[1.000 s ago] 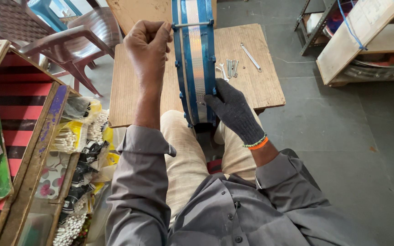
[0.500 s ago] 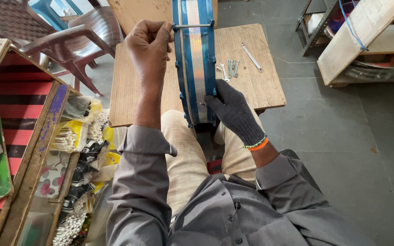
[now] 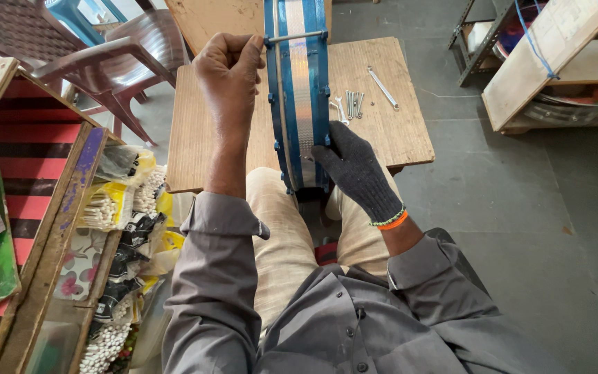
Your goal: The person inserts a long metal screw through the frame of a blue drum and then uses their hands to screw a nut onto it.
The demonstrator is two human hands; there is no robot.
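Between knees: blue drum [image 3: 299, 104] w/ silver band, upright; both hands clamp it, prob. firmly.

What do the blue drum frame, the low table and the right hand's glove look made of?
Blue drum frame: seemingly painted metal with a shiny silver band and rods. Low table: bare plywood, grain visible. Glove on the right hand: dark knitted fabric.

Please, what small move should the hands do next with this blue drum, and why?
Probably the left hand should turn the rod it pinches at the blue drum rim, while the gloved right hand steadies the drum upright on the lap; spare bolts and a wrench lie on the wooden table.
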